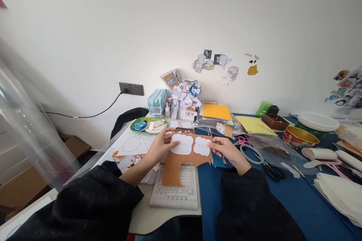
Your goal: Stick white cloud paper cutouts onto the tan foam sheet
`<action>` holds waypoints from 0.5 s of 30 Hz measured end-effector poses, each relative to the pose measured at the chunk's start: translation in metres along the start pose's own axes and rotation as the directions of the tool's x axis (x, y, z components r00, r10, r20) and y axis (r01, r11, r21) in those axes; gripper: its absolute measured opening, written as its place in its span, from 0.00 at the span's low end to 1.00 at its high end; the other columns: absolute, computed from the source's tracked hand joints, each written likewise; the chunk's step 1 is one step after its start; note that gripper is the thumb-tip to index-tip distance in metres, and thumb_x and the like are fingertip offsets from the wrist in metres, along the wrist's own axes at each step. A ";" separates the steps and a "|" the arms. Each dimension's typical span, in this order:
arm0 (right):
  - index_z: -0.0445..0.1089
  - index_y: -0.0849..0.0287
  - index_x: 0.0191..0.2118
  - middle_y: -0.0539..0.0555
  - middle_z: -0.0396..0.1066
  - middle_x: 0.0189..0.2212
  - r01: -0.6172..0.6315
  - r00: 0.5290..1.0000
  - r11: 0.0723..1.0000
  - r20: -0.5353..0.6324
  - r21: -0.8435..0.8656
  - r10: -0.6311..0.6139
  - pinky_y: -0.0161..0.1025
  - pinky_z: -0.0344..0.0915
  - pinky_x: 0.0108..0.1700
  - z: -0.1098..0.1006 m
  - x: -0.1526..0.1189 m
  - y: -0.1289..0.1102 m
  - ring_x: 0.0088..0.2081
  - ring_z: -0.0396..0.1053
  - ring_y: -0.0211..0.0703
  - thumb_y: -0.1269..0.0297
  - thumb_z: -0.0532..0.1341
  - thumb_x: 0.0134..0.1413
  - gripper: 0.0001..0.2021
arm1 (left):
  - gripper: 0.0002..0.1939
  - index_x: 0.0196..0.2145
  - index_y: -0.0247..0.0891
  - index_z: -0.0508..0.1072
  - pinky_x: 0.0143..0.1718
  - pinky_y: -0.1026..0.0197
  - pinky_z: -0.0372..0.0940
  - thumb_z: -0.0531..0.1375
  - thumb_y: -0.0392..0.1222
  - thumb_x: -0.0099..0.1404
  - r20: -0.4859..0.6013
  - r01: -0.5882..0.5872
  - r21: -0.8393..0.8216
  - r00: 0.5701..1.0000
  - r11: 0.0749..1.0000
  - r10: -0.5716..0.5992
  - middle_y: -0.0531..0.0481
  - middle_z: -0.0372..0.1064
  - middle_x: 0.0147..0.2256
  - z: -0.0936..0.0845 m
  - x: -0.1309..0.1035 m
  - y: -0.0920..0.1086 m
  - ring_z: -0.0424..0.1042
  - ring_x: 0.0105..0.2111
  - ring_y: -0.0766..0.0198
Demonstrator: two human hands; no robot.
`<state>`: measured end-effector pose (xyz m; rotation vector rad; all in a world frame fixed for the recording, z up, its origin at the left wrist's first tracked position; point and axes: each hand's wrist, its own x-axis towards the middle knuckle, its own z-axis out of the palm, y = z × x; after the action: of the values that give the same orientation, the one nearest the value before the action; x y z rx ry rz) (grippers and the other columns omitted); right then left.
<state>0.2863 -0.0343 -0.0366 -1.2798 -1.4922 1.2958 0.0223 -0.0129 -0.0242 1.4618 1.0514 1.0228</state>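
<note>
Between both hands I hold a sheet of brown paper (172, 169) with a curved piece cut out of its lower edge. Two white cloud-shaped paper cutouts lie on it, a left cutout (181, 144) and a right cutout (201, 147) with faint marks. My left hand (164, 145) pinches the sheet's upper left, its thumb on the left cutout. My right hand (226, 150) grips the right edge, thumb at the right cutout. Below the sheet lies a pad of printed forms (175, 197), partly covered by it.
A green tray (132, 124) with blue and white pieces stands behind my left hand. Black-handled scissors (274, 172) and a roll of tape (251, 154) lie on the blue mat at right. Farther right are a gold-rimmed tin (301, 137) and white tissues (339, 196).
</note>
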 end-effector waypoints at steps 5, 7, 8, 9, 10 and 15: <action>0.65 0.60 0.26 0.44 0.60 0.13 0.003 1.000 0.999 -0.024 -0.049 -0.004 0.31 0.50 0.20 0.002 0.001 0.002 0.16 0.54 0.31 0.48 0.65 0.44 0.19 | 0.28 0.44 0.39 0.62 0.38 0.55 0.69 0.67 0.48 0.49 0.013 -0.007 -0.069 1.000 0.998 0.008 0.44 0.76 0.38 -0.001 0.002 -0.006 0.75 0.39 0.53; 0.66 0.61 0.28 0.46 0.63 0.14 0.016 0.999 0.998 -0.033 -0.069 -0.018 0.31 0.52 0.21 0.002 0.001 0.001 0.17 0.57 0.32 0.48 0.64 0.45 0.18 | 0.27 0.44 0.39 0.62 0.37 0.55 0.69 0.67 0.48 0.49 0.012 -0.011 -0.067 1.000 0.998 0.012 0.44 0.76 0.37 -0.001 0.003 -0.007 0.75 0.39 0.53; 0.67 0.61 0.28 0.46 0.63 0.14 0.024 0.999 0.997 -0.038 -0.076 -0.027 0.31 0.52 0.21 0.003 0.001 0.001 0.17 0.58 0.33 0.48 0.64 0.45 0.18 | 0.27 0.43 0.39 0.62 0.37 0.56 0.69 0.67 0.49 0.49 0.010 -0.011 -0.063 1.000 0.998 0.012 0.45 0.76 0.37 -0.001 0.003 -0.007 0.75 0.38 0.53; 0.68 0.61 0.29 0.46 0.63 0.13 0.032 0.998 0.996 -0.044 -0.082 -0.036 0.31 0.53 0.20 0.003 0.000 0.000 0.17 0.59 0.33 0.48 0.64 0.46 0.18 | 0.27 0.43 0.39 0.62 0.37 0.56 0.69 0.67 0.49 0.49 0.007 -0.011 -0.060 1.000 0.998 0.011 0.45 0.76 0.37 -0.001 0.003 -0.007 0.75 0.38 0.53; 0.68 0.60 0.29 0.46 0.63 0.13 0.039 0.998 0.995 -0.049 -0.087 -0.043 0.31 0.53 0.20 0.003 0.000 0.000 0.16 0.60 0.33 0.48 0.64 0.46 0.18 | 0.27 0.43 0.40 0.62 0.37 0.56 0.69 0.67 0.50 0.49 0.003 -0.011 -0.058 1.000 0.998 0.011 0.45 0.76 0.38 -0.001 0.003 -0.007 0.75 0.38 0.53; 0.71 0.61 0.27 0.47 0.64 0.13 0.054 0.995 0.993 -0.081 -0.107 -0.062 0.31 0.54 0.19 0.004 -0.001 -0.003 0.15 0.61 0.34 0.48 0.63 0.46 0.18 | 0.27 0.43 0.39 0.62 0.35 0.57 0.69 0.67 0.50 0.49 0.005 -0.029 -0.056 1.000 0.998 0.029 0.46 0.76 0.37 -0.001 0.003 -0.007 0.75 0.37 0.54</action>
<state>0.2823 -0.0361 -0.0346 -1.3310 -1.5430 1.1255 0.0213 -0.0095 -0.0306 1.4380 0.9919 1.0597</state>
